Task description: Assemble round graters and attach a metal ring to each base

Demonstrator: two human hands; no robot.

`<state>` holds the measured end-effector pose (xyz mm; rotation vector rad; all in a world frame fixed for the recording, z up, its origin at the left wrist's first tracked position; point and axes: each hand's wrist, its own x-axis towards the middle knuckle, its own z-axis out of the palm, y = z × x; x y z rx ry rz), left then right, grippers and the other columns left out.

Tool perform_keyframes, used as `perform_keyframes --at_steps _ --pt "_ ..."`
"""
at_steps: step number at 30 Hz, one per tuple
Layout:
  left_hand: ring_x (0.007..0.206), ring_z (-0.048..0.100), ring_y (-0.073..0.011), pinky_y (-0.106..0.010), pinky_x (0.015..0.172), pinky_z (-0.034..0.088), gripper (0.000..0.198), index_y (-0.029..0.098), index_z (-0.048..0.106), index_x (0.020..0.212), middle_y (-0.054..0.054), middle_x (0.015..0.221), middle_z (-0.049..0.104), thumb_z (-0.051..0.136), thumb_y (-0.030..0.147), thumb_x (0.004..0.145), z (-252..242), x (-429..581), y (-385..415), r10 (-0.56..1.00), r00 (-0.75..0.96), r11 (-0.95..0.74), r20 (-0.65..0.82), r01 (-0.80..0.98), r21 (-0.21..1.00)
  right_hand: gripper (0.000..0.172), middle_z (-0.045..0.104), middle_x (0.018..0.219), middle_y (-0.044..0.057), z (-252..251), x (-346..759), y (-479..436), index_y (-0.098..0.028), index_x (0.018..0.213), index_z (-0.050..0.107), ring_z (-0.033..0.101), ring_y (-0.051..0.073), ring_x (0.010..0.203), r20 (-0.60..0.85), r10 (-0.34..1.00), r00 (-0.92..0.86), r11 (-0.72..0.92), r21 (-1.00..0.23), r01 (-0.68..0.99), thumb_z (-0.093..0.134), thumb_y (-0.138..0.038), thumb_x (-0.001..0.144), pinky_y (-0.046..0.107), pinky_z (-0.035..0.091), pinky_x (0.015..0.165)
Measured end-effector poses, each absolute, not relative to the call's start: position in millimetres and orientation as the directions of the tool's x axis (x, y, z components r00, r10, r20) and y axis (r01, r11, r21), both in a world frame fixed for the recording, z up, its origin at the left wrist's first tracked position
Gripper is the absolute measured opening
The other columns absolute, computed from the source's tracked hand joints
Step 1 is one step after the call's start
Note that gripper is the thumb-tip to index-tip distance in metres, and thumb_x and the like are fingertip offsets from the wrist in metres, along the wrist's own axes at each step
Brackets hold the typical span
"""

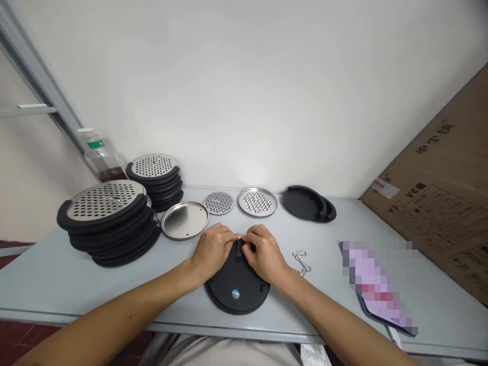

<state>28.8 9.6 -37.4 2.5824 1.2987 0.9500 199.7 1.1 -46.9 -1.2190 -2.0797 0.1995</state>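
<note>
A round black disc (235, 284) with a small coloured sticker lies on the grey table (46, 274) near its front edge. Both my hands rest on the disc's far rim, fingers curled. My left hand (214, 250) and my right hand (264, 252) pinch together at a small black tab on the disc, with a tiny shiny metal piece between the fingertips. A few bent wire clips (301, 262) lie just right of my right hand.
Two stacks of black-rimmed perforated metal discs (109, 221) (155, 179) stand at the left, a plastic bottle (99, 157) behind them. A plain metal pan (185, 219), two perforated metal plates (218, 203) (258, 202) and black lids (308, 203) lie farther back. A cardboard box (438, 193) leans at right.
</note>
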Motion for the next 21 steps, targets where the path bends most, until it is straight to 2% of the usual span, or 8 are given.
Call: perform_keyframes --at_steps 4,14,21 --pt "0.079 0.062 -0.0187 -0.032 0.074 0.050 0.021 0.019 0.074 0.086 -0.004 0.077 0.072 0.055 0.009 0.089 -36.5 29.3 10.9 0.733 0.473 -0.661 0.488 0.663 0.351 0.021 0.058 0.074 0.005 -46.6 199.9 0.5 -0.019 0.066 0.062 0.051 0.020 0.076 0.491 0.825 -0.279 0.517 -0.457 0.723 0.054 -0.003 0.076 0.032 0.045 0.070" --pt "0.082 0.062 -0.0189 -0.032 0.077 0.052 0.025 0.017 0.075 0.093 -0.006 0.082 0.074 0.051 0.010 0.092 -33.0 29.8 10.5 0.716 0.496 -0.692 0.492 0.598 0.404 0.020 0.059 0.079 0.007 -47.6 200.7 -0.7 -0.018 0.071 0.064 0.052 0.021 0.080 0.477 0.842 -0.253 0.483 -0.457 0.746 0.053 -0.003 0.077 0.033 0.046 0.072" --pt "0.084 0.062 -0.0189 -0.032 0.077 0.053 0.028 0.021 0.075 0.097 -0.003 0.089 0.075 0.053 0.007 0.089 -35.6 28.7 12.1 0.718 0.486 -0.693 0.498 0.566 0.447 0.020 0.059 0.078 0.007 -49.4 199.8 -1.1 -0.018 0.074 0.064 0.052 0.022 0.080 0.483 0.844 -0.232 0.471 -0.464 0.750 0.052 -0.002 0.076 0.034 0.046 0.073"
